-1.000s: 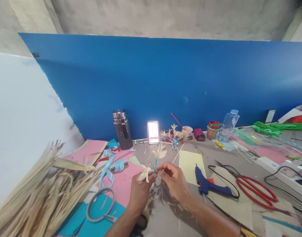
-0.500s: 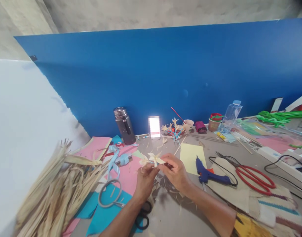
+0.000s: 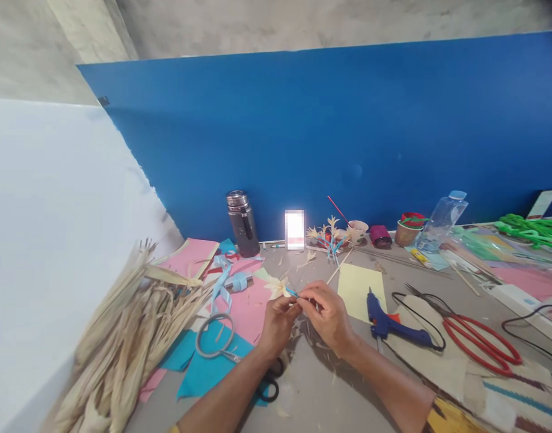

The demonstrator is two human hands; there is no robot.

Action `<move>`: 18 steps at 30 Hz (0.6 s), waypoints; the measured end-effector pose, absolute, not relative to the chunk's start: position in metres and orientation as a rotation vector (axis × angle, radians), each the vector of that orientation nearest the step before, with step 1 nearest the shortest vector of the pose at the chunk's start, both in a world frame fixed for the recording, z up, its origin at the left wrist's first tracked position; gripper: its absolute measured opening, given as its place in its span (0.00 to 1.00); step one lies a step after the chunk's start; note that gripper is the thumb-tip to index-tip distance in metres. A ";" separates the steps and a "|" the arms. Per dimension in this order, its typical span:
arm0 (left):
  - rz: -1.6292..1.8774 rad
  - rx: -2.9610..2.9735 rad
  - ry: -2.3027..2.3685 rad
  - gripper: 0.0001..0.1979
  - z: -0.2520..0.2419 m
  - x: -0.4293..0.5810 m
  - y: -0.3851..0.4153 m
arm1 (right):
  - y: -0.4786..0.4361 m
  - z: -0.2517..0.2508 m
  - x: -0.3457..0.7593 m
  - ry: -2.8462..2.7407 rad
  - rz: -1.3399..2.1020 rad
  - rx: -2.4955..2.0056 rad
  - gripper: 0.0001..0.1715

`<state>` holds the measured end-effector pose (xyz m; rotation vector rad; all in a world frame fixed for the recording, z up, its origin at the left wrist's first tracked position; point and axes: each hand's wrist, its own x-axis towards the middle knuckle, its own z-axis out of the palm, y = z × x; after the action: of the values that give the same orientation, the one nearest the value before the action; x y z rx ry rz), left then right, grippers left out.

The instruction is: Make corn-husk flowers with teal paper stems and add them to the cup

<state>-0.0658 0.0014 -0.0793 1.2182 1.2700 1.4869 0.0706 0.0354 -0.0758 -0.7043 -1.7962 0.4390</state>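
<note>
My left hand (image 3: 276, 319) and my right hand (image 3: 328, 314) meet over the table, both pinched on a small handmade flower (image 3: 277, 287) with cream petals and a thin blue stem. The flower points up and to the left from my fingertips. Just right of my right hand lies a blue glue gun (image 3: 388, 323) on the table. A pile of dried straw-coloured leaves (image 3: 122, 343) lies to the left of my left hand.
Pink and teal paper sheets (image 3: 240, 307), a yellow sheet (image 3: 361, 287), scissors (image 3: 222, 352), red-handled shears (image 3: 478, 346), a dark flask (image 3: 243, 224), cups, a plastic bottle (image 3: 441, 222), finished flowers (image 3: 331, 236) and green stems (image 3: 528, 230) crowd the table. A blue board (image 3: 348, 132) stands behind.
The flower has turned in my fingers from upright to pointing left. Both hands stayed together; the view has shifted left.
</note>
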 end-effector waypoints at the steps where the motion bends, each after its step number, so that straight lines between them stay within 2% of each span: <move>1: 1.490 1.218 1.261 0.09 -0.081 -0.066 0.002 | 0.036 -0.076 0.070 -1.796 0.437 -0.705 0.07; 13: 1.499 1.254 1.165 0.08 -0.081 -0.061 -0.002 | 0.035 -0.074 0.068 -1.781 0.528 -0.717 0.07; 18: 1.479 1.208 1.194 0.11 -0.079 -0.060 -0.001 | 0.034 -0.074 0.069 -1.788 0.529 -0.705 0.07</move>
<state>-0.0597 -0.0015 -0.0792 1.2083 1.1938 1.4790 0.0689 0.0338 -0.0737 -0.7052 -1.7884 0.5293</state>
